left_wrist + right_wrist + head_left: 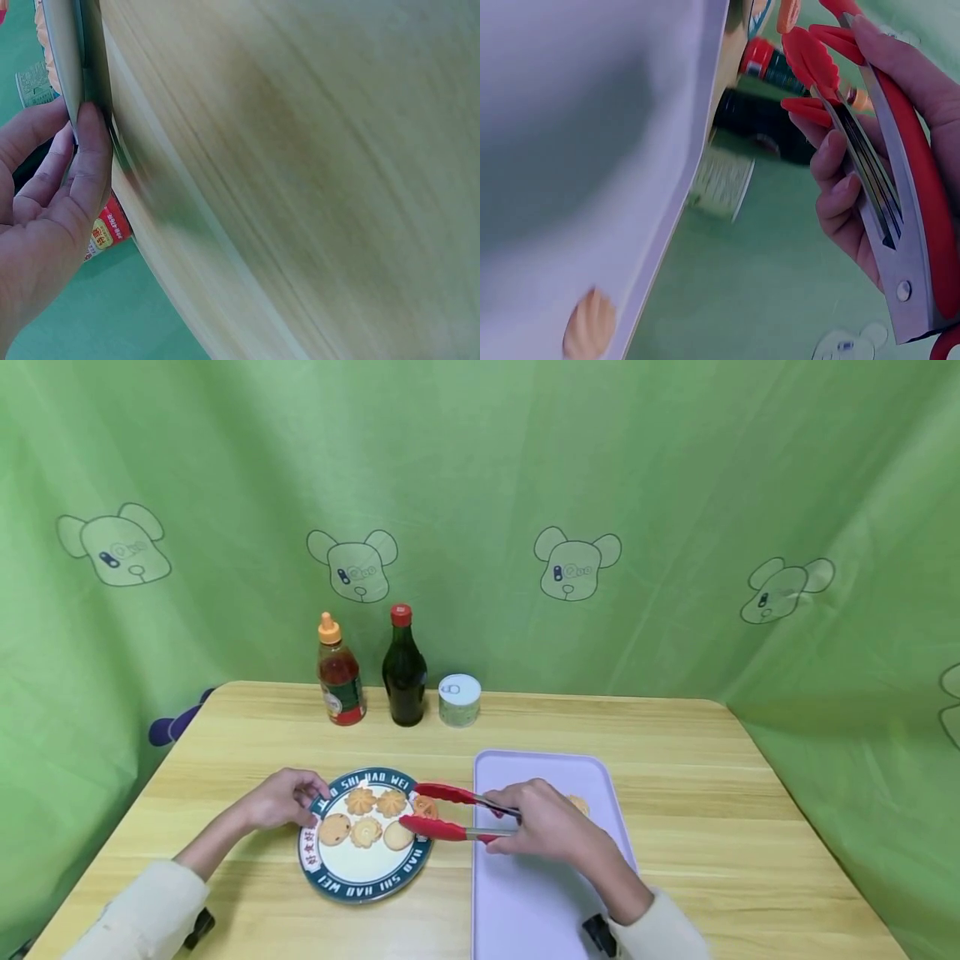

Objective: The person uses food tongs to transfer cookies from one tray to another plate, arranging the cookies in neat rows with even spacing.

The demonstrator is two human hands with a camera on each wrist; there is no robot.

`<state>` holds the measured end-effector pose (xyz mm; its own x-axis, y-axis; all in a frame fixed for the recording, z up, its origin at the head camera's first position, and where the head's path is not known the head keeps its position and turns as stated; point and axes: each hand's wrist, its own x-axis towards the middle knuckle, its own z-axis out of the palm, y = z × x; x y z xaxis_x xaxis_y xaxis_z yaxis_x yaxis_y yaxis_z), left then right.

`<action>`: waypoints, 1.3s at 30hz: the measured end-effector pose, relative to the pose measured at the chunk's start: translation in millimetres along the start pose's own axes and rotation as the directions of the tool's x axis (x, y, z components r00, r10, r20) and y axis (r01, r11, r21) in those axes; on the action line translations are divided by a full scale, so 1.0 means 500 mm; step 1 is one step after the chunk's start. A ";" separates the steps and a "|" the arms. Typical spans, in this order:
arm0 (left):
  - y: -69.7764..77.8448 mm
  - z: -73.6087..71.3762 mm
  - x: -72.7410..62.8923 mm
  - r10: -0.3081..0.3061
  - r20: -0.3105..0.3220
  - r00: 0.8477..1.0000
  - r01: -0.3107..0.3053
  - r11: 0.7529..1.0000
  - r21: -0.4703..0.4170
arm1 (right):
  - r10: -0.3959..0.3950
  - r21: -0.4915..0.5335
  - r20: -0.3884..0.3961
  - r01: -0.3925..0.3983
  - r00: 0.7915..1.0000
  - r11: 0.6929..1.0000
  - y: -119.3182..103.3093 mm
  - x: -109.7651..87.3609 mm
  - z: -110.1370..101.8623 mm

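My left hand (pixel 283 800) pinches the left rim of a round plate (pixel 352 891) with a dark green lettered border, thumb on one face and fingers on the other, as the left wrist view shows. Several cookies (pixel 366 832) lie on the plate. In my right hand (pixel 546 822) I grip metal tongs (pixel 450 832) with red tips and red handle covers. The spread tips reach over the plate's right side, on either side of a brownish cookie (pixel 426 807) with holes. Beneath the right hand lies a lilac tray (pixel 517 902), holding a ridged cookie (pixel 589 324).
Along the table's back edge stand a sauce bottle (pixel 340 681) with an orange cap, a dark bottle (pixel 405 681) with a red cap and a short can (pixel 459 702). A green curtain (pixel 465 460) hangs behind the wooden table (pixel 705 827).
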<state>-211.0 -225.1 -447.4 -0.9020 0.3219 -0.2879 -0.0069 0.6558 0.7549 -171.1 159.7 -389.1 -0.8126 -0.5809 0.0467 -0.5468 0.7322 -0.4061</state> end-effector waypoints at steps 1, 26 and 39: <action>0.000 0.000 0.000 0.000 0.000 1.000 0.000 1.000 -0.001 | -0.010 0.004 0.006 0.010 1.000 1.000 -0.006 0.007 0.004; -0.001 -0.002 0.001 0.009 0.006 1.000 -0.008 1.000 -0.011 | -0.082 0.000 0.192 0.083 0.978 0.997 -0.110 0.087 0.075; 0.002 -0.004 0.001 0.021 0.010 1.000 -0.020 0.999 -0.027 | -0.078 -0.053 0.226 0.092 0.971 0.994 -0.136 0.093 0.098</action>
<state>-212.1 -225.6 -445.8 -0.8976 0.3422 -0.2780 -0.0002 0.6301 0.7765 -161.9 65.4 -403.8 -0.7007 -0.7017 -0.1290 -0.6294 0.6931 -0.3515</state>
